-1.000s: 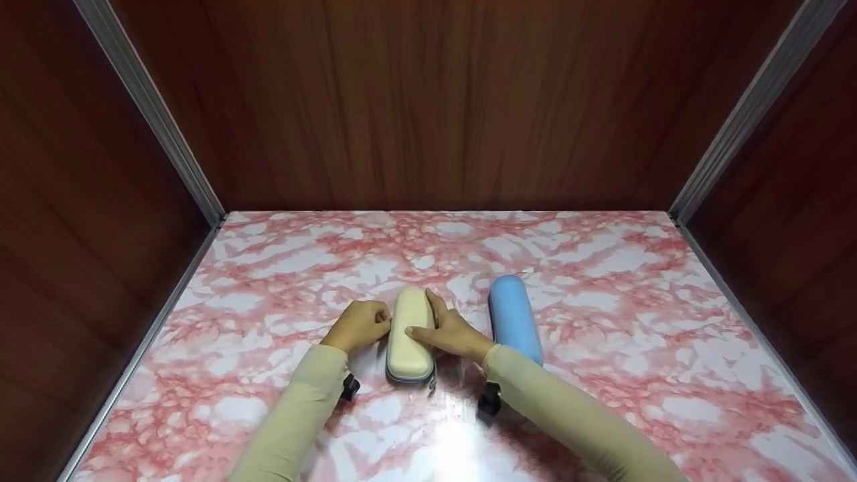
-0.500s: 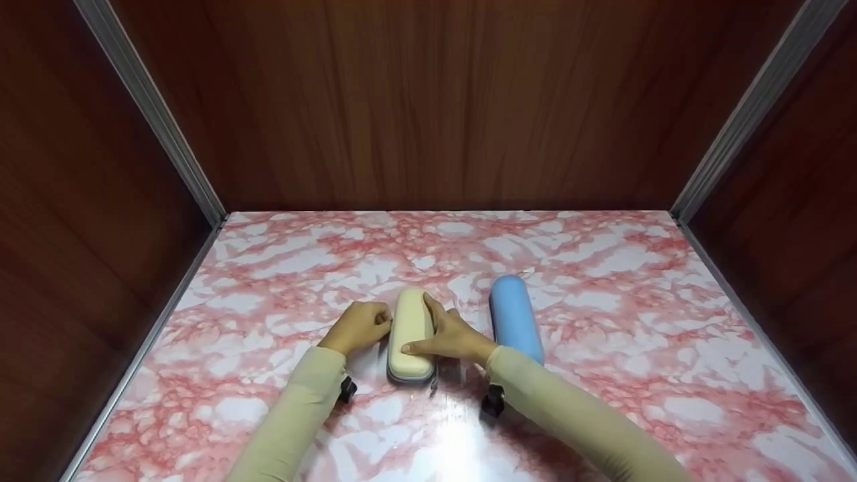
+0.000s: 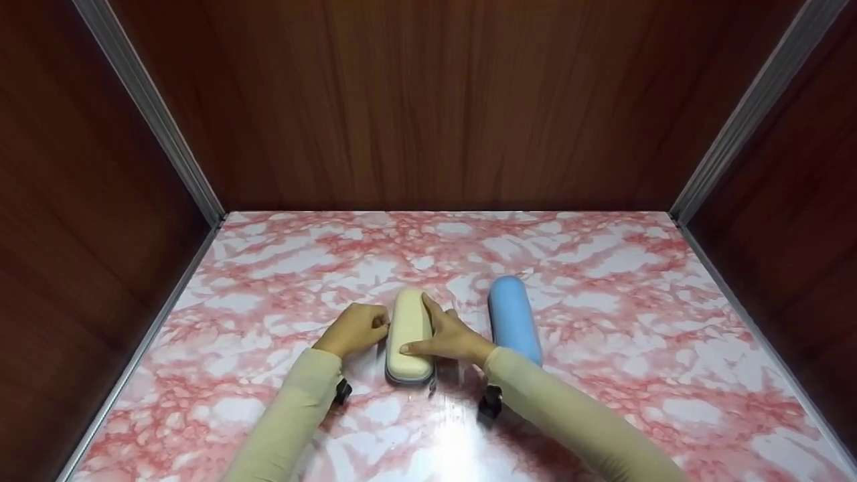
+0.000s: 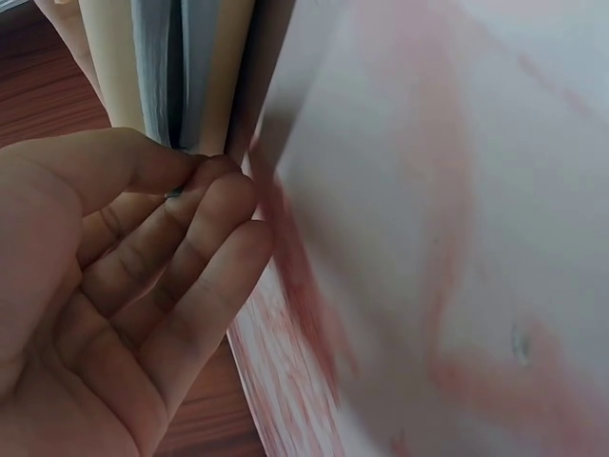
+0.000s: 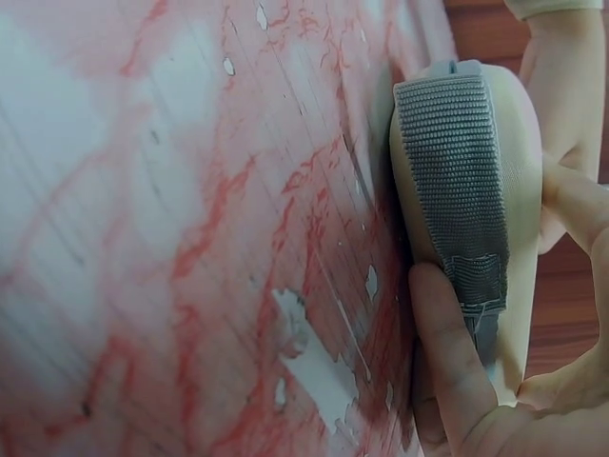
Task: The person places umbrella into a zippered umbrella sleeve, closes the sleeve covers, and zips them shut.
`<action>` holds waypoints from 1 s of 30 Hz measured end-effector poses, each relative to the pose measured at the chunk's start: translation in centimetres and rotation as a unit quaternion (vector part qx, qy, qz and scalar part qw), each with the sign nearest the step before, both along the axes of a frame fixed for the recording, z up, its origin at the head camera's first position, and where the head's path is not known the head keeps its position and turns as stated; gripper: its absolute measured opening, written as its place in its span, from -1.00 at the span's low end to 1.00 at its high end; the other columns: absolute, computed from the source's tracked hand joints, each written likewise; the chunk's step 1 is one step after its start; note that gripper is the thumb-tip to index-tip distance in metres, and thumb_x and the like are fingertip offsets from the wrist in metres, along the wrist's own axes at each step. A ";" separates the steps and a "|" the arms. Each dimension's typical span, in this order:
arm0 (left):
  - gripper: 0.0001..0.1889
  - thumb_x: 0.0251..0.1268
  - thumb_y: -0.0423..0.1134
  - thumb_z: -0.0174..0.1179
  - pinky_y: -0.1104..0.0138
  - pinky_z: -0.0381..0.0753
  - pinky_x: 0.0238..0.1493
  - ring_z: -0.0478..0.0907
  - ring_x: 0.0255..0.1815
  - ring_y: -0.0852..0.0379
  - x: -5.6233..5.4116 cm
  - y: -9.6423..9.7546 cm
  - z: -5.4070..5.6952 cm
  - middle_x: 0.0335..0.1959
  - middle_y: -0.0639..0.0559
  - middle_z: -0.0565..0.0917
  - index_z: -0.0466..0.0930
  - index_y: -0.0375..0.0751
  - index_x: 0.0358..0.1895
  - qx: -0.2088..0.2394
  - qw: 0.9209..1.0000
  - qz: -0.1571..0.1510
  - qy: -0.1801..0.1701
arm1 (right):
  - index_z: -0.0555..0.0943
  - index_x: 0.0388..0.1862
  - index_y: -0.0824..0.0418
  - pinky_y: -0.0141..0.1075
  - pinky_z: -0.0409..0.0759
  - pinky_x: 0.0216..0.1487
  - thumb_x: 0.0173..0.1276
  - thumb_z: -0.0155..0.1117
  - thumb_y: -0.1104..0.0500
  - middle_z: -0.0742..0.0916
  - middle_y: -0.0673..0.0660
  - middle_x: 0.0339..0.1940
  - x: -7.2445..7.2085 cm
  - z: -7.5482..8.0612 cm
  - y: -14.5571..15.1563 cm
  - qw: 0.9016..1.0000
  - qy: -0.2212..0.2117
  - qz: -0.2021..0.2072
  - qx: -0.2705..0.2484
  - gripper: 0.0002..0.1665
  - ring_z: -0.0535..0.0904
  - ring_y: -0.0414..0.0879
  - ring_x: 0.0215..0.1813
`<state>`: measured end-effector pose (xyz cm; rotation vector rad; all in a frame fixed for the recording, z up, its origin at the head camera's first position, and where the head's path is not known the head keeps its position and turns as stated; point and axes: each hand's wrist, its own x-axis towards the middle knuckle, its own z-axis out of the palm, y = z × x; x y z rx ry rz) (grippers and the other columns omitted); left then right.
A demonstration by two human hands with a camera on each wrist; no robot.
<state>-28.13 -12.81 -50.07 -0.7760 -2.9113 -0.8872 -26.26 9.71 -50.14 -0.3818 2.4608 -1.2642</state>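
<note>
A cream hard-shell zip case (image 3: 410, 328) lies on the table, its long side pointing away from me. My right hand (image 3: 455, 338) grips it from the right, thumb on the lid near the front end and fingers along the side. The right wrist view shows a grey woven strap (image 5: 457, 181) on the case's end. At the left side, my left hand (image 3: 356, 328) pinches a small zipper pull (image 4: 173, 194) between thumb and forefinger; most of the pull is hidden. The grey zip band (image 4: 162, 76) runs along the case above these fingers.
A blue hard-shell case (image 3: 515, 321) lies to the right, partly behind the right forearm. Brown wood-look panels (image 3: 428, 107) stand at the back and both sides of the red-and-white marbled table (image 3: 281, 261).
My right thumb has slid along the lid towards the case's front end. The left hand has shifted very slightly towards me and to the left. The blue case stays put.
</note>
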 end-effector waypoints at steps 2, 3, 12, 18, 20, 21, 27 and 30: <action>-0.84 0.21 -0.41 0.23 0.27 0.43 -0.41 0.39 -0.53 0.20 0.0 -0.1 0.0 -0.62 0.17 0.48 0.57 -0.12 -0.50 0.000 1.000 -0.005 0.000 | -0.13 0.68 0.05 0.06 0.18 0.43 0.00 0.60 -0.29 0.23 0.38 0.53 0.0 0.0 0.0 1.000 0.000 0.000 0.002 0.49 0.22 0.17 0.43; -0.84 0.21 -0.41 0.23 0.27 0.43 -0.41 0.38 -0.53 0.20 0.0 -0.1 0.1 -0.62 0.18 0.48 0.57 -0.12 -0.50 -0.001 1.000 -0.006 -0.001 | -0.14 0.68 0.05 0.06 0.19 0.42 0.00 0.60 -0.30 0.24 0.38 0.51 0.0 0.0 0.0 1.000 0.000 0.000 0.004 0.49 0.24 0.17 0.41; -0.86 0.20 -0.42 0.22 0.28 0.44 -0.42 0.38 -0.53 0.22 0.2 -0.3 0.1 -0.60 0.17 0.50 0.58 -0.12 -0.47 -0.010 1.000 -0.020 0.002 | -0.12 0.67 0.11 -0.01 0.31 0.32 0.03 0.60 -0.25 0.35 0.41 0.34 0.0 0.1 0.0 1.000 0.007 0.007 -0.002 0.46 0.32 0.11 0.21; -0.86 0.19 -0.42 0.23 0.27 0.47 -0.42 0.39 -0.53 0.22 0.5 -0.4 0.2 -0.60 0.17 0.51 0.58 -0.12 -0.48 -0.011 1.000 -0.028 0.001 | -0.12 0.67 0.10 0.00 0.32 0.32 0.03 0.59 -0.26 0.33 0.44 0.34 -0.1 0.0 -0.1 1.000 0.005 0.005 0.000 0.46 0.33 0.10 0.21; -0.85 0.20 -0.41 0.23 0.27 0.47 -0.43 0.39 -0.54 0.23 0.5 -0.5 0.2 -0.61 0.18 0.51 0.57 -0.11 -0.48 -0.013 1.000 -0.029 -0.002 | -0.12 0.67 0.09 0.01 0.32 0.32 0.03 0.59 -0.27 0.33 0.44 0.34 -0.1 0.1 -0.1 1.000 0.006 0.004 0.002 0.46 0.33 0.11 0.21; -0.85 0.20 -0.41 0.23 0.28 0.47 -0.43 0.39 -0.54 0.23 0.5 -0.5 0.2 -0.60 0.18 0.51 0.57 -0.11 -0.48 -0.013 0.999 -0.029 -0.002 | -0.12 0.68 0.09 0.01 0.31 0.33 0.03 0.59 -0.27 0.33 0.44 0.34 -0.1 0.1 -0.1 1.000 0.005 0.005 0.002 0.46 0.33 0.11 0.21; -0.86 0.22 -0.38 0.21 0.27 0.50 -0.41 0.43 -0.54 0.24 0.7 -0.8 0.2 -0.59 0.18 0.54 0.58 -0.08 -0.47 -0.015 0.999 -0.037 -0.009 | -0.13 0.67 0.10 0.00 0.31 0.33 0.04 0.59 -0.26 0.34 0.42 0.34 -0.1 0.0 -0.1 1.000 0.006 0.007 -0.001 0.46 0.33 0.11 0.21; -0.86 0.25 -0.37 0.21 0.25 0.53 -0.38 0.45 -0.51 0.23 0.9 -0.9 0.1 -0.57 0.17 0.56 0.59 -0.07 -0.45 -0.014 0.999 -0.038 -0.019 | -0.13 0.67 0.11 0.02 0.32 0.33 0.04 0.59 -0.25 0.35 0.43 0.33 -0.1 0.0 -0.1 1.000 0.006 0.005 -0.003 0.46 0.35 0.11 0.21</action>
